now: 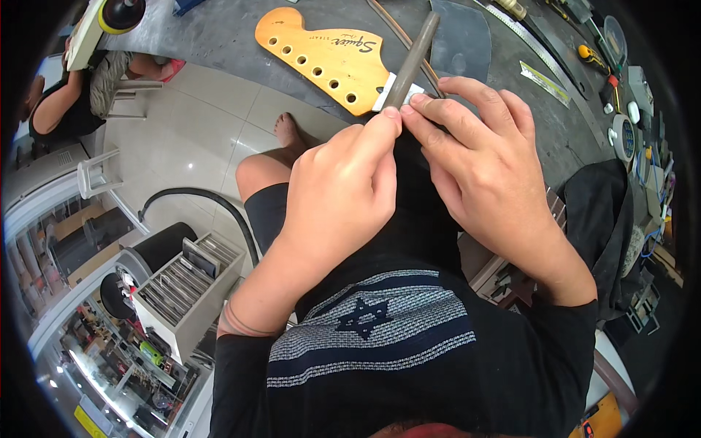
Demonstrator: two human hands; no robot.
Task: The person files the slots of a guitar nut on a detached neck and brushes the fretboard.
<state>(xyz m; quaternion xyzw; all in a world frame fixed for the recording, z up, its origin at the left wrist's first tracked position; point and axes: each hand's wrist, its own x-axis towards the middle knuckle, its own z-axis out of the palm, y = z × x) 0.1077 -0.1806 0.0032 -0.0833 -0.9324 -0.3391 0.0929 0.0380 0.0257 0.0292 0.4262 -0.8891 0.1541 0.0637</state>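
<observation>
— Two hands on one tool: left hand point(339, 197) and right hand point(478, 157) both pinched shut on the near end of a dark file point(410, 62), angled up across the nut end of a pale wooden guitar headstock point(325, 58).

— Lay where?

— Flat on the grey table point(219, 33), tuner holes in a row, neck end hidden under the fingers.

— Anything nearby?

— Steel ruler point(522, 36) and small tools toward the right edge; tiled floor point(197, 124) below.

— Risk?

— Probably a skid. Gripped only at the tip, so liable to tilt, jump sideways and scar the wood.
</observation>
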